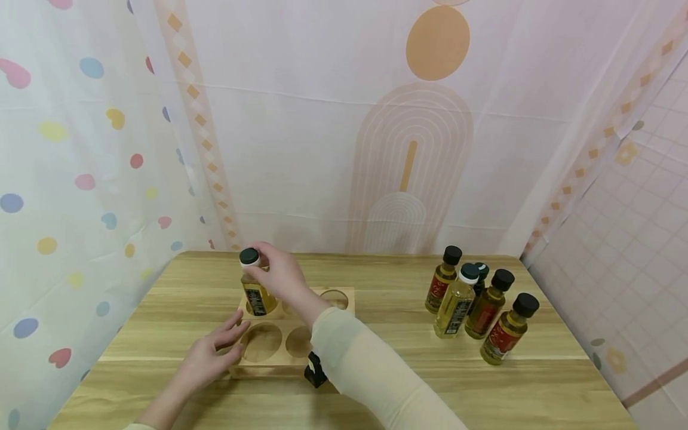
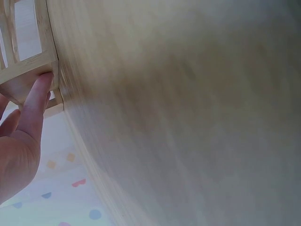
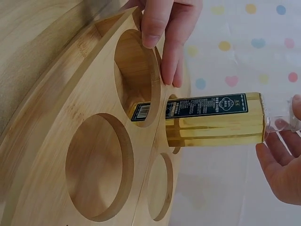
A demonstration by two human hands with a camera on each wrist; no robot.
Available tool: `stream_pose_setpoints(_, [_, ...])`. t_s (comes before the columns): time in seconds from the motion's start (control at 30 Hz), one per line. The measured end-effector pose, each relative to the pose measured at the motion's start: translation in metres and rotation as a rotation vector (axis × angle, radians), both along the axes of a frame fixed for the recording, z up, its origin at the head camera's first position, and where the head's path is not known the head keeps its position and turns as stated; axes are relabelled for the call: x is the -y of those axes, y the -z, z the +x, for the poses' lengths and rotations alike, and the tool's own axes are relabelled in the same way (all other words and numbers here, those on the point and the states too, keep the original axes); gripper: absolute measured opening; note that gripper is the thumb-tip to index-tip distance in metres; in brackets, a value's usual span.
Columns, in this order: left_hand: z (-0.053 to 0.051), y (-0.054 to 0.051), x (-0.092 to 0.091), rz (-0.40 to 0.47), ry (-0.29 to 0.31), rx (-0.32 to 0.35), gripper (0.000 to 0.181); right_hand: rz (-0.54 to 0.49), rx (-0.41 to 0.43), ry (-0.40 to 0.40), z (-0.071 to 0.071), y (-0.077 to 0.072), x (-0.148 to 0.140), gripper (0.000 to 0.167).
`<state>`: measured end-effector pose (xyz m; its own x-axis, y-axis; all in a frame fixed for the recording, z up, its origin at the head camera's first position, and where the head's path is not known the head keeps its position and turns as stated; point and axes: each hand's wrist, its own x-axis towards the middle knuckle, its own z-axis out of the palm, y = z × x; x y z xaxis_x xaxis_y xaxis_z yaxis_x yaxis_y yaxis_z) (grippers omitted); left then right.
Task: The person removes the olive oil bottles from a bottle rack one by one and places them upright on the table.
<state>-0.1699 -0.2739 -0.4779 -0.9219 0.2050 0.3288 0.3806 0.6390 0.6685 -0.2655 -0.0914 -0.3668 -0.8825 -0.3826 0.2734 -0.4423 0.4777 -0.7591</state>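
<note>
My right hand (image 1: 279,276) grips the neck of a square bottle (image 1: 259,298) of yellow oil with a dark cap and dark label. The bottle's lower end is inside the far left round hole of a wooden rack (image 1: 269,371); the right wrist view shows its base passing through the opening (image 3: 214,127). My left hand (image 1: 206,357) touches the rack's left end, fingers extended along it; in the left wrist view one finger (image 2: 36,101) presses its side. Other holes of the rack (image 3: 141,146) show bare wood inside. My right forearm hides its right part.
A group of several oil bottles stands on the right of the table: red-labelled ones with black caps (image 1: 505,331) and a clear square one (image 1: 455,307), partly covering another dark-capped bottle (image 1: 480,275). Patterned curtains (image 1: 301,149) hang behind and beside the wooden table (image 1: 387,364).
</note>
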Motion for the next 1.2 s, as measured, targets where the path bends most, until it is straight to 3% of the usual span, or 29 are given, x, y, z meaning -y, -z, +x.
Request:
stream_pose_setpoints(0.53, [-0.001, 0.002, 0.001, -0.004, -0.002, -0.005, 0.041, -0.065, -0.002, -0.013, 0.01, -0.002, -0.001, 0.033])
stream_pose_setpoints(0.77, [-0.001, 0.003, 0.002, 0.002, -0.004, 0.01, 0.041, -0.184, 0.023, -0.06, 0.016, -0.018, -0.01, 0.034])
stream_pose_setpoints(1.03, [0.0, 0.001, 0.0, -0.005, -0.017, 0.011, 0.041, -0.32, -0.03, -0.13, 0.019, -0.028, -0.028, 0.036])
stream_pose_setpoints(1.2, [0.001, 0.0, 0.0, -0.005, -0.008, 0.022, 0.042, -0.34, -0.058, -0.132, 0.022, -0.03, -0.043, 0.038])
